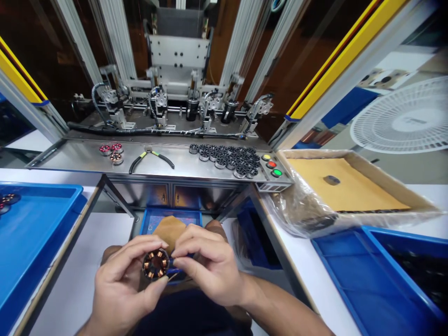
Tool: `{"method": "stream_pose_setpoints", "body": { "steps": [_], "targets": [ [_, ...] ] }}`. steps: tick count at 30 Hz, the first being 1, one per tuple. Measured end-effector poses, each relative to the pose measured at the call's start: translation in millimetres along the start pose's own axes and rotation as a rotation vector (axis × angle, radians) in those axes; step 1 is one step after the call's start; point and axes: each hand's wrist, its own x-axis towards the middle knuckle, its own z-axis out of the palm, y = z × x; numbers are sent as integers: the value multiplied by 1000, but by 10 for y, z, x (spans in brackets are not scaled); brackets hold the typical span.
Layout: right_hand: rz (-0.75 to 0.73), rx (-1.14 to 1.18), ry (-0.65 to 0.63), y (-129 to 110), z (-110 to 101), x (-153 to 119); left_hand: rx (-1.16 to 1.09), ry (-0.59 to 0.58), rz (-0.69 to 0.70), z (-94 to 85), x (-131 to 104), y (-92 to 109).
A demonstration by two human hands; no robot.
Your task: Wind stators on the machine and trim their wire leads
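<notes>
A round black stator with copper windings (156, 264) is held between the thumb and fingers of my left hand (128, 275), its coil face turned up toward the camera. Just right of it, my right hand (210, 263) has thumb and forefinger pinched together close to the stator's edge. Whatever lies in that pinch is too small to make out. A thin copper-coloured wire end (172, 277) sticks out below the fingertips, beside the stator.
Pliers (150, 158), several red and copper stators (116, 158) and several black cores (231, 158) lie on the metal shelf (80, 163). Push buttons (271, 164) sit at its right. Blue trays (38, 224) and a plastic-lined box (350, 182) flank me; a fan (402, 116) stands right.
</notes>
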Motion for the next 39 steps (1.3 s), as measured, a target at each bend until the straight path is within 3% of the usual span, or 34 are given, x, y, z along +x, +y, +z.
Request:
{"method": "stream_pose_setpoints", "body": {
  "steps": [6,9,16,19,24,27,30,33,35,39],
  "targets": [
    [-36,-89,124,-64,130,-116,41,46,5,17,-33,9],
    [-101,-100,117,-67,170,-169,51,67,-19,34,-60,-4],
    [-153,-52,10,32,-40,7,-222,34,-192,39,-3,7],
    [-236,-53,-131,53,-125,173,-355,-40,-326,50,-10,15],
    [-300,-52,-318,32,-137,342,-575,-1,-579,111,-64,82],
    [-313,-73,-352,23,-128,333,-602,-77,-616,91,-53,86],
    [-334,-139,-275,19,-104,245,-601,-199,-601,28,-18,44],
    [-372,-216,-111,4,-45,103,-636,-230,-589,4,-4,2],
    [-378,-252,-12,-14,5,6,-619,-164,-516,28,-13,-9],
    [-359,-339,124,-53,95,-127,-414,39,-245,110,-51,2]
  ]
}}
